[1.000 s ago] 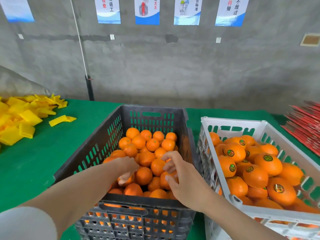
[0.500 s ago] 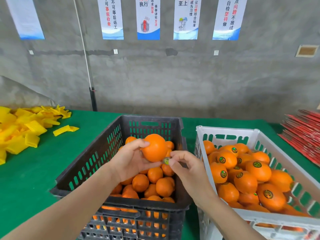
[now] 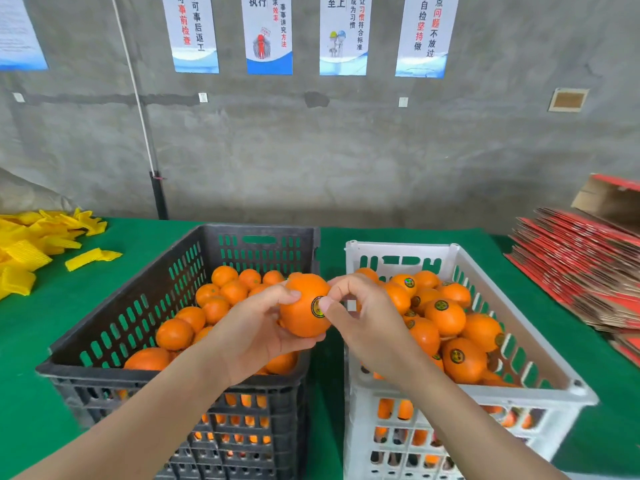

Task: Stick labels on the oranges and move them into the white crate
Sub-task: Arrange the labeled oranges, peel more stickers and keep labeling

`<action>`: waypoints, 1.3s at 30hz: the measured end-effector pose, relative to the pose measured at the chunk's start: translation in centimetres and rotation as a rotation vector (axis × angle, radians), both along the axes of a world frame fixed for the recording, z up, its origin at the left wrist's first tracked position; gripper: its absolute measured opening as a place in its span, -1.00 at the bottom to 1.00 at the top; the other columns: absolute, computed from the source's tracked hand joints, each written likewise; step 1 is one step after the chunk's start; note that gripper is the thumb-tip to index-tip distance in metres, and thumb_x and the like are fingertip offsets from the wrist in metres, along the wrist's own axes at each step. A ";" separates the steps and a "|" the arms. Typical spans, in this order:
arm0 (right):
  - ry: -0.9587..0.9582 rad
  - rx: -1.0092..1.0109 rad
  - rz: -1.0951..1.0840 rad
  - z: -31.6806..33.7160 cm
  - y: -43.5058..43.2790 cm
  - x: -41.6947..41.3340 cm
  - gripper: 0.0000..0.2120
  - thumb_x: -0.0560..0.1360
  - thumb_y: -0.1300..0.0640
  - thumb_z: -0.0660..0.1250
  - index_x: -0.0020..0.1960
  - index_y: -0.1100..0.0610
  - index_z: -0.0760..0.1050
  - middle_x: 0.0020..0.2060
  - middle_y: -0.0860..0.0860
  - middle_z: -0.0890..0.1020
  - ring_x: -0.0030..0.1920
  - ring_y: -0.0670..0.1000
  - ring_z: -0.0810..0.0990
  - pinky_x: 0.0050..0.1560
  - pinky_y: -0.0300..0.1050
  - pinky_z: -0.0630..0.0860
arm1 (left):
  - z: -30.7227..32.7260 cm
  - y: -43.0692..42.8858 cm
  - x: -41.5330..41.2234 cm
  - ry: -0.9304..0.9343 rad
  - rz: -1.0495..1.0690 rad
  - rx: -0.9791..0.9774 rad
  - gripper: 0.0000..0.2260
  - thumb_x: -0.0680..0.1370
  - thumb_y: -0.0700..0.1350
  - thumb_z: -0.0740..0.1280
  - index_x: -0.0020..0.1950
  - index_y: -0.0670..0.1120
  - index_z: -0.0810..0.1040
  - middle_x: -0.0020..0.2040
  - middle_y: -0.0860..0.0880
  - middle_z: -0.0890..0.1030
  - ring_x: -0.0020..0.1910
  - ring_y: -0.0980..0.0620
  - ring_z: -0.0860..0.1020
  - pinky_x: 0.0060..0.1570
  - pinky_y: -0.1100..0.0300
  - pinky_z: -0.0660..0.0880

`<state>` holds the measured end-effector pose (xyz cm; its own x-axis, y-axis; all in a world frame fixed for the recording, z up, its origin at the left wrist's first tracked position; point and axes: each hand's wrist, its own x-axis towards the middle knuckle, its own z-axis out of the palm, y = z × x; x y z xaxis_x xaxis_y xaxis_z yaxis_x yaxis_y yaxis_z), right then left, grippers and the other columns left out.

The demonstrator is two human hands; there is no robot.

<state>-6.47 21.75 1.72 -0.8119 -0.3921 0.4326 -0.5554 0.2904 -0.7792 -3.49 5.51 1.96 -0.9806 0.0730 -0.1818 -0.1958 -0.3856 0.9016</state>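
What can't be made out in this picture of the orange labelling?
Head view only:
Label on the held orange: the thumb of the right hand covers part; its print is too small to read.
Lower oranges in the black crate: hidden by its walls, the top fruit and the left hand.
Wall posters: tops cut off by the upper edge.
Red cartons: cut off at the right edge.

Centre frame: a bright orange fruit (image 3: 300,318) carrying a round black-and-gold label (image 3: 316,307). Left of centre, a black slotted plastic crate (image 3: 162,282); right, a white slotted plastic crate (image 3: 526,393). Green table cloth (image 3: 52,323) beneath; yellow foam sleeves (image 3: 24,244) at far left.
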 end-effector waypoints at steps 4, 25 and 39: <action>0.112 -0.022 -0.069 -1.0 1.3 1.4 -0.91 0.52 0.11 0.30 -0.13 0.04 0.41 -0.09 -0.04 0.50 -0.03 -0.12 0.48 -0.02 -0.08 0.51 | -0.8 1.6 0.4 0.032 0.020 0.003 -0.54 0.32 -0.11 0.37 0.22 -0.04 0.49 0.10 -0.20 0.62 -0.10 -0.24 0.67 -0.33 0.07 0.61; -0.393 0.800 -0.239 -4.8 14.2 -8.0 -0.49 0.36 0.00 0.42 0.16 0.16 0.28 -0.11 0.03 0.47 -0.16 -0.04 0.46 -0.39 -0.22 0.30 | -5.3 9.8 -1.0 0.029 0.089 -0.247 -0.85 0.55 -0.21 0.27 0.06 -0.20 0.58 -0.14 -0.17 0.67 -0.20 -0.06 0.68 -0.26 0.18 0.61; 0.330 0.159 0.001 -7.5 11.2 2.8 -0.83 0.47 0.13 0.23 -0.26 0.14 0.51 -0.35 -0.01 0.55 -0.34 -0.11 0.45 -0.31 -0.35 0.35 | -8.2 8.9 1.8 0.161 0.112 -0.381 -0.82 0.60 -0.26 0.23 -0.07 -0.14 0.62 -0.23 -0.02 0.67 -0.20 0.06 0.64 -0.10 0.17 0.60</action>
<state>-3.70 32.98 -5.74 -0.6386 -0.4760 0.6047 -0.7696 0.3932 -0.5032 -1.66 14.43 -6.23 -0.9968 -0.0781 -0.0195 -0.0172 -0.0299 0.9994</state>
